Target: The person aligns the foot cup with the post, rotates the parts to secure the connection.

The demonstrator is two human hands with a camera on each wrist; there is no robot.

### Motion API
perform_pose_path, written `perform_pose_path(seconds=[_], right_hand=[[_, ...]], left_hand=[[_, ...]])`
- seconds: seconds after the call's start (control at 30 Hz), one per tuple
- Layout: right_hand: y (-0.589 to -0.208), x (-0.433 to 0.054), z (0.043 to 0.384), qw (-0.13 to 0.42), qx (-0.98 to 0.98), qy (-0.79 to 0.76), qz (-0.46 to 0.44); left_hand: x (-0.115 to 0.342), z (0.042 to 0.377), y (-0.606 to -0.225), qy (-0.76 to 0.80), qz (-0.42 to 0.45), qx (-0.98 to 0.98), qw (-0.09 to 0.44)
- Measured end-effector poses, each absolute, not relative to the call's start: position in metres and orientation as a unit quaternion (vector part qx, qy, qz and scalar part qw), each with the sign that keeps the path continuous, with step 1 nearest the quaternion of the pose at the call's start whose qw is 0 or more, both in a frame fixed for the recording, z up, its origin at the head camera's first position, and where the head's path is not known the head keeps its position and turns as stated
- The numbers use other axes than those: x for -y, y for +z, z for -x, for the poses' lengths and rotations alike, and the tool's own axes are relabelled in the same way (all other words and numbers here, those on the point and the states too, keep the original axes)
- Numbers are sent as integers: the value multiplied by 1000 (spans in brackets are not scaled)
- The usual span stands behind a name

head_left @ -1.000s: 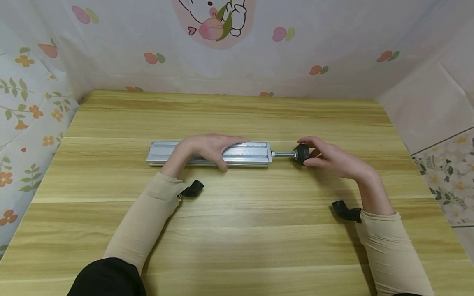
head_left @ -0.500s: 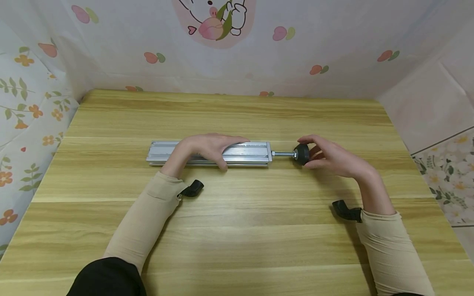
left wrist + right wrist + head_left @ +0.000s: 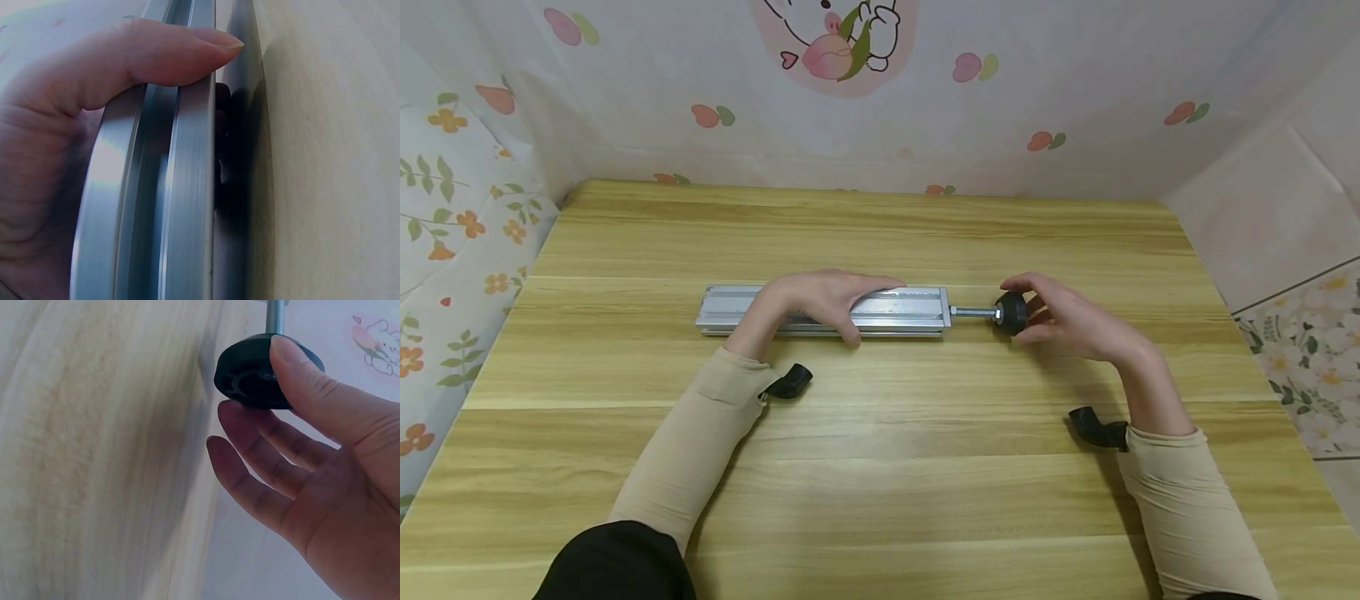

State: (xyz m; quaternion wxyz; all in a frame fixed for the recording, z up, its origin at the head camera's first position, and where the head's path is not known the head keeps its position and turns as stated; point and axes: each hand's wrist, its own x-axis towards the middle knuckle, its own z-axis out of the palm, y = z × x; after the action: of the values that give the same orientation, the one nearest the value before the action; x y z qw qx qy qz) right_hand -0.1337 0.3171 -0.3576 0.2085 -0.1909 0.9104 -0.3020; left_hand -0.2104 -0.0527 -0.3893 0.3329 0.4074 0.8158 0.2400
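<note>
A silver aluminium profile [image 3: 904, 307] lies lengthwise on the wooden table. Over its middle, my left hand [image 3: 823, 298] grips it, thumb along the near side and fingers over the far side. In the left wrist view the thumb [image 3: 169, 56] crosses the grooved face of the profile [image 3: 192, 187]. A threaded rod [image 3: 974, 312] with a nut sticks out of the profile's right end plate and carries a round black levelling foot [image 3: 1012, 313]. My right hand [image 3: 1078, 323] pinches this foot by its rim. The right wrist view shows the foot's hollow underside [image 3: 256, 387] and the thumb against its edge.
The wood-grain table [image 3: 880, 467] reaches back to a patterned white curtain [image 3: 880, 142]. Black curved pieces, one at each beige sleeve cuff, stick out over the table: the left piece [image 3: 790, 382] and the right piece [image 3: 1097, 427].
My right fingers and thumb have shifted slightly around the black levelling foot, and the right wrist has moved a touch left. The left hand and the profile stay in place.
</note>
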Motion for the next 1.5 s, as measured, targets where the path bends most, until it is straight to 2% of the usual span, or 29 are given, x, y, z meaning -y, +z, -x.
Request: perform_pose_path(seconds=[0.73, 0.9, 1.17, 1.5], right_hand=[[-353, -323, 133, 234, -907, -298, 183], [-356, -318, 134, 225, -906, -315, 171], [-359, -313, 133, 203, -909, -306, 199], [-359, -316, 134, 209, -914, -284, 201]], left_hand=[[52, 210, -388, 232, -409, -819, 328], [52, 210, -389, 232, -408, -819, 329], [53, 210, -389, 233, -406, -821, 328], [52, 210, -389, 234, -409, -818, 329]])
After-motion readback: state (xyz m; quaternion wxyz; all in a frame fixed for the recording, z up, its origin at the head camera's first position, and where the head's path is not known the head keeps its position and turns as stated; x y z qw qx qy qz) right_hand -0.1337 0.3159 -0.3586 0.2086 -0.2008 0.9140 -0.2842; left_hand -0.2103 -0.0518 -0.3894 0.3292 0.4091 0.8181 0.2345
